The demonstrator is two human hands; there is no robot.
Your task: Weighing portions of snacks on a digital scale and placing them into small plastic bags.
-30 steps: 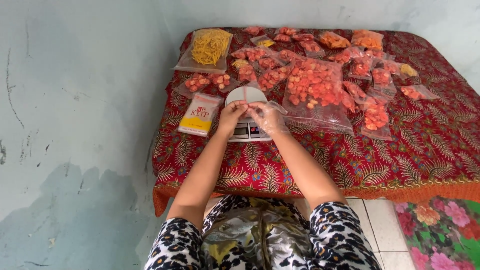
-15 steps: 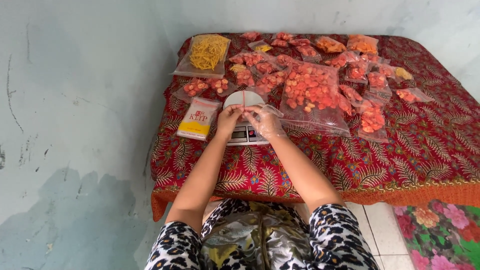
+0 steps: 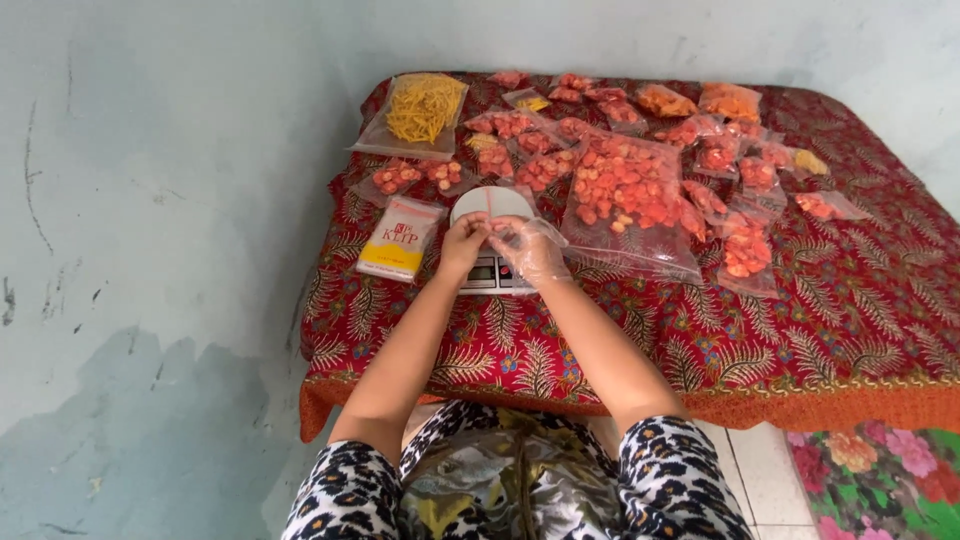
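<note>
My left hand (image 3: 463, 243) and my right hand (image 3: 531, 248) meet over a small kitchen scale (image 3: 492, 240) with a round white plate. The right hand wears a thin clear plastic glove. Together the fingers pinch a small empty clear zip bag (image 3: 489, 203) with a red strip, held above the scale plate. A big clear bag of orange-red snack pieces (image 3: 625, 190) lies just right of my hands. A pack of zip bags with a yellow and white label (image 3: 399, 238) lies left of the scale.
A low table with a red leaf-patterned cloth (image 3: 820, 330) holds several small filled snack bags (image 3: 745, 250) and a bag of yellow sticks (image 3: 424, 108). A blue-grey wall (image 3: 150, 250) stands at the left. White floor tiles and a flowered mat (image 3: 880, 480) lie lower right.
Both hands stay together over the scale, fingering the small bag. The view has shifted slightly, so the table sits a little lower in the frame.
</note>
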